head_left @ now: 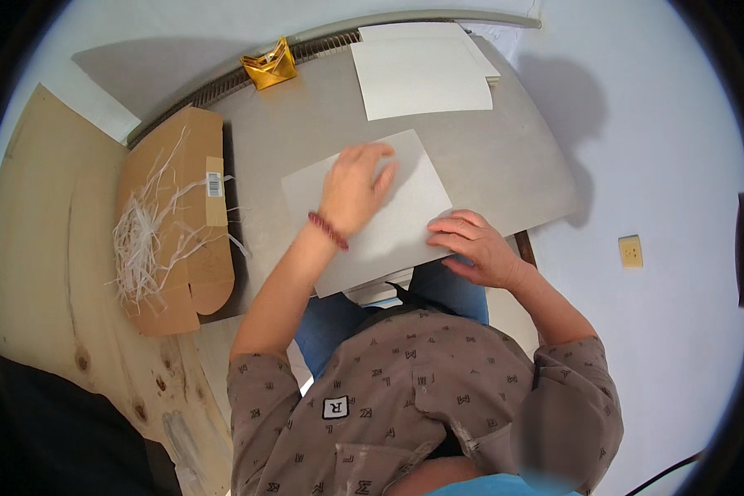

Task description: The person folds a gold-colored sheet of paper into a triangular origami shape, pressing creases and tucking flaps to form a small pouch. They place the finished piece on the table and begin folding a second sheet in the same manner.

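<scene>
A plain whitish sheet of paper (401, 223) lies at a slant near the table's front edge. My left hand (355, 188), with a dark red beaded bracelet at the wrist, is over its middle and far part, fingers loosely bent and thumb apart. At the near right corner of the sheet, my right hand (479, 250) rests with its fingers stretched over the paper. Its thumb sits lower, by the front edge, apart from the fingers. Neither palm shows, and part of the sheet is covered by my left hand and wrist.
More white sheets (422, 74) are stacked at the far right of the grey table (504, 178). A folded shiny gold paper piece (270, 66) stands at the back. On the left, a brown cardboard box (211, 277) bears a tangle of white paper strips (140, 240).
</scene>
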The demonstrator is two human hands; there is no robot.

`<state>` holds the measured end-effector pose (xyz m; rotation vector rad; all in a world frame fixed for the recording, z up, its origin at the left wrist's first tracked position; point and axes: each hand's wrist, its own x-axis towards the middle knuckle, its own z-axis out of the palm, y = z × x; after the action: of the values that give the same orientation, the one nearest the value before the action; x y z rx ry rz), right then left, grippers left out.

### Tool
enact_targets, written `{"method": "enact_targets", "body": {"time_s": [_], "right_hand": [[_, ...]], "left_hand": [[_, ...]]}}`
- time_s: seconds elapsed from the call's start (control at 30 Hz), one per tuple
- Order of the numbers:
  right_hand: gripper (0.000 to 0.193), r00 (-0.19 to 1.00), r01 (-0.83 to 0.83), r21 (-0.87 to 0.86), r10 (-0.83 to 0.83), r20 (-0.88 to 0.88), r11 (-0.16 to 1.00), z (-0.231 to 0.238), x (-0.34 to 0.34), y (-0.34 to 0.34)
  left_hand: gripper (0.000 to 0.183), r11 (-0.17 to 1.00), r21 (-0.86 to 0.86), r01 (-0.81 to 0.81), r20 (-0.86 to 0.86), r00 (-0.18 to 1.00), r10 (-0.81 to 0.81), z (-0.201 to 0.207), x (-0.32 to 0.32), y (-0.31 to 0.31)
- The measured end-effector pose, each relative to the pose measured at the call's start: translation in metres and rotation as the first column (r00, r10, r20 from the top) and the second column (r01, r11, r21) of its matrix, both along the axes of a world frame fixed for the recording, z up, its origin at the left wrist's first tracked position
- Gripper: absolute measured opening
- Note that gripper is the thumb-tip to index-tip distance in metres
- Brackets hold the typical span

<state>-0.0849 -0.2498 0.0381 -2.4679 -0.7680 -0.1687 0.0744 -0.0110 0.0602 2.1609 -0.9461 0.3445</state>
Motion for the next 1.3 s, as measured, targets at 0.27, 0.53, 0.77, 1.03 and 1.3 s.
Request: {"method": "enact_targets", "body": {"time_s": [0.27, 0.53, 0.77, 1.03, 1.3], "right_hand": [[0.050, 0.997, 0.038, 0.028, -0.039, 0.060, 0.999, -0.005, -0.001, -0.011], [0.040, 0.998, 0.028, 0.057, -0.031, 0.050, 0.998, -0.015, -0.004, -0.017], [0.030, 0.978, -0.039, 0.234, -0.011, 0.208, 0.971, 0.023, 0.011, -0.007], [0.044, 0.972, 0.188, 0.428, -0.231, 0.050, 0.884, 0.074, 0.040, 0.018], [0.044, 0.946, 0.234, 0.421, -0.305, 0.111, 0.877, 0.092, 0.042, 0.031]], "left_hand": [[0.040, 0.887, 0.454, -0.090, -0.063, 0.989, 0.132, -0.026, 0.063, -0.009], [0.039, 0.840, 0.540, 0.052, -0.339, 0.927, 0.161, 0.001, 0.061, -0.017], [0.039, 0.962, 0.252, 0.105, -0.414, 0.910, 0.009, 0.024, 0.022, -0.012], [0.018, 0.853, -0.356, 0.381, -0.710, 0.484, -0.512, 0.043, -0.015, 0.002], [0.019, 0.860, -0.472, 0.193, -0.701, 0.510, -0.499, 0.052, -0.042, 0.016]]}}
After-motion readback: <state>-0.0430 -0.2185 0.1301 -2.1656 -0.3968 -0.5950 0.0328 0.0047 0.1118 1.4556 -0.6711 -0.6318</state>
